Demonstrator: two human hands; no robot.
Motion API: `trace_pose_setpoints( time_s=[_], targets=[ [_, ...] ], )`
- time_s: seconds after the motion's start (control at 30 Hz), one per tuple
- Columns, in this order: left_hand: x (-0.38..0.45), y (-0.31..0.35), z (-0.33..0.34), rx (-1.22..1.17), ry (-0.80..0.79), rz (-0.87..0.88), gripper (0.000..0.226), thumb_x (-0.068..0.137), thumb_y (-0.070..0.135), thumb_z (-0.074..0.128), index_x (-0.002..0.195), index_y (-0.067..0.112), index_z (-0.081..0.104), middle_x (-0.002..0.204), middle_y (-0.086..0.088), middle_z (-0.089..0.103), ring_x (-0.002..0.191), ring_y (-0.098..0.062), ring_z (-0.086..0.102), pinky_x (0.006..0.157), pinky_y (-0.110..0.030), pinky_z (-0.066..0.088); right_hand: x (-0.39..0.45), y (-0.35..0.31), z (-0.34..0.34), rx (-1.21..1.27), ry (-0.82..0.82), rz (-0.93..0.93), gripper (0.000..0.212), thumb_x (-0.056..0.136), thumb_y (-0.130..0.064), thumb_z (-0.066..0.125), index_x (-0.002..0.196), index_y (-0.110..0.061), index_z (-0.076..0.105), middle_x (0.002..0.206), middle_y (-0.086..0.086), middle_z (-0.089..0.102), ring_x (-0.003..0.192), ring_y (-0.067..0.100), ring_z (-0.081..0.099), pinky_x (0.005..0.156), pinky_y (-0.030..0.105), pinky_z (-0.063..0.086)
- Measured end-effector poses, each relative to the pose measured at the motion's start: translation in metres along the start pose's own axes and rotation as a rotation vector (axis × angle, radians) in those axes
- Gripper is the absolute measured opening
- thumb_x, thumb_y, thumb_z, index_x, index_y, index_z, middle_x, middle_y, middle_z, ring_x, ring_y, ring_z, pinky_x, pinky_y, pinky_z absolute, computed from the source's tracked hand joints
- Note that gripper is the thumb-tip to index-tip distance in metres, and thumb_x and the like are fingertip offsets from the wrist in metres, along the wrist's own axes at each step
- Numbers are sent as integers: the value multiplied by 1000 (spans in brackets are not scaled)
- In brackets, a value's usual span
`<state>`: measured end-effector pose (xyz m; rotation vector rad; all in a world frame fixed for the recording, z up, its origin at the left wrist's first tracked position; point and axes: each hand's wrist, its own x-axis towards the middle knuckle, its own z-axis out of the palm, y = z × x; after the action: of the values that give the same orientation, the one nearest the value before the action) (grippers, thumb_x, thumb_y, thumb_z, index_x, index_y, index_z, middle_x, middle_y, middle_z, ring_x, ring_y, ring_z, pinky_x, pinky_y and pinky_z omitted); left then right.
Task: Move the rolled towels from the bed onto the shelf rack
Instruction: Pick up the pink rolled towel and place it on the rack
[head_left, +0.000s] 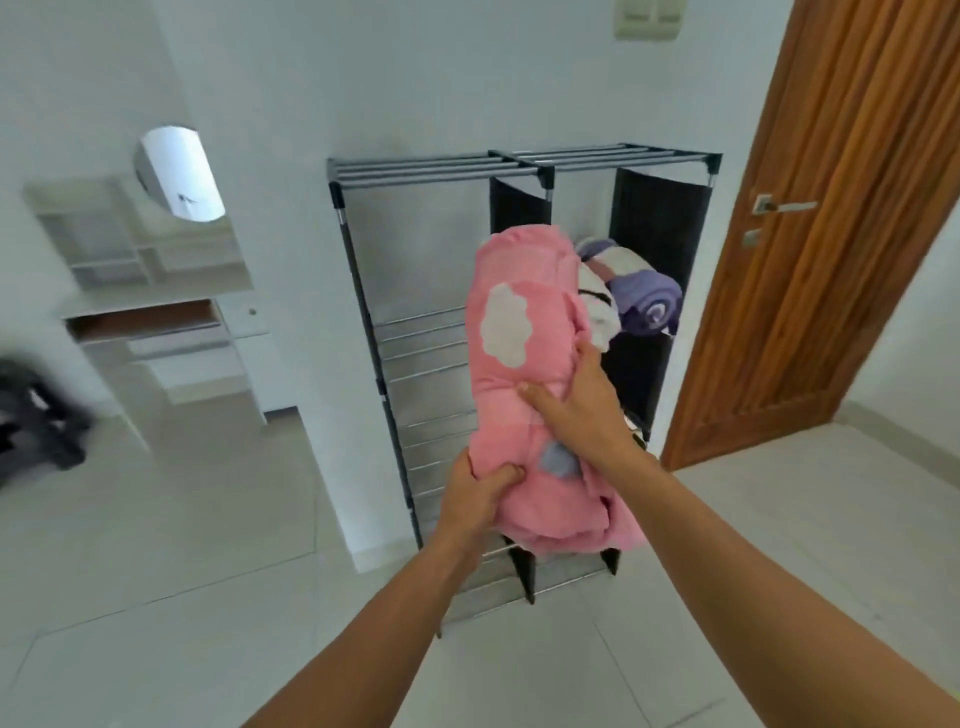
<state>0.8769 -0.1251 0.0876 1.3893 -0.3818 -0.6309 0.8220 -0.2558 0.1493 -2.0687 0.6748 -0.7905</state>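
Two hands carry the pink rolled towel (524, 364), held upright in the air in front of the shelf rack (519, 171), not yet on any shelf. Left hand (480, 493) is clenched on the lower end, thumb pressed into the cloth; right hand (582, 400) is wrapped around the middle, fingers spread on the fabric.

Risks, judged: the roll looks loose at the bottom, folds hanging out, so it could unroll once either grip eases. It is long and bulky, and might catch on a black fabric divider (519, 208) going in. A purple rolled towel (647, 299) already lies in the right upper compartment with a white-patterned one (597, 306) beside it; pushing in there could knock them off. Shelf surfaces are just spaced metal bars, so a slack end could sag between them.

Room: pale tiled floor (208, 545), white walls, wooden door (831, 260) right of the rack, white vanity with round mirror (179, 174) left. Bed not in view.
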Motion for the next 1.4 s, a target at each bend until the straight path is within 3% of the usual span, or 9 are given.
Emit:
trace_pose_setpoints(
  time_s=[0.13, 0.27, 0.47, 0.67, 0.83, 0.93, 1.1, 1.3, 1.4],
  targets=[
    [61, 13, -28, 23, 113, 35, 62, 61, 21, 69, 122, 11, 58, 115, -9, 69, 104, -27, 66, 86, -42, 57, 74, 5, 46, 13, -122, -42, 87, 83, -38, 66, 149, -10, 17, 150, 12, 36, 134, 29, 41, 107, 35, 34],
    [125, 18, -24, 19, 207, 17, 53, 68, 18, 68, 120, 14, 60, 111, -8, 71, 103, -28, 67, 75, -38, 56, 145, 26, 72, 16, -214, -42, 79, 87, -34, 61, 148, -9, 17, 148, 15, 38, 130, 32, 44, 105, 38, 37],
    [210, 47, -9, 54, 316, 21, 67, 57, 29, 69, 121, 12, 59, 113, -9, 70, 103, -27, 67, 92, -49, 55, 243, 33, 88, 6, -271, -8, 74, 88, -37, 56, 146, -9, 20, 142, 21, 47, 123, 38, 51, 101, 41, 43],
    [266, 68, -12, 27, 335, 21, 37, 80, 12, 65, 117, 14, 60, 109, -9, 70, 90, -22, 67, 72, -33, 54, 303, 25, 103, 32, -316, 7, 73, 88, -38, 57, 145, -10, 22, 140, 21, 48, 122, 39, 51, 99, 38, 42],
    [297, 76, -14, 17, 331, -18, 42, 78, 14, 66, 119, 13, 58, 110, -11, 69, 96, -28, 67, 78, -39, 56, 329, 23, 117, 41, -314, 29, 74, 88, -37, 59, 146, -10, 22, 145, 19, 43, 127, 38, 47, 102, 38, 39],
    [302, 67, -12, 41, 280, -103, 57, 66, 19, 67, 121, 15, 56, 114, -10, 68, 103, -30, 65, 72, -38, 55, 328, 34, 124, 32, -333, 76, 79, 88, -34, 57, 151, -12, 15, 148, 18, 38, 131, 37, 43, 106, 39, 36],
    [312, 55, -13, 44, 204, -192, 46, 80, 12, 67, 123, 20, 55, 117, -8, 67, 102, -27, 64, 60, -31, 54, 325, 60, 131, 32, -321, 126, 81, 90, -36, 55, 153, -14, 10, 151, 18, 33, 135, 36, 38, 110, 39, 33],
    [316, 53, -12, 192, 178, -197, 44, 82, 19, 70, 123, 23, 55, 115, -4, 68, 101, -26, 67, 79, -49, 59, 321, 82, 136, 48, -273, 150, 74, 93, -42, 47, 154, -21, 10, 153, 16, 30, 137, 35, 35, 113, 44, 31],
    [314, 54, -10, 353, 176, -154, 46, 82, 28, 71, 125, 26, 54, 118, -4, 66, 102, -28, 67, 73, -47, 61, 320, 86, 137, 39, -280, 171, 71, 95, -43, 43, 154, -22, 10, 153, 16, 30, 137, 36, 36, 113, 44, 31]
  ],
)
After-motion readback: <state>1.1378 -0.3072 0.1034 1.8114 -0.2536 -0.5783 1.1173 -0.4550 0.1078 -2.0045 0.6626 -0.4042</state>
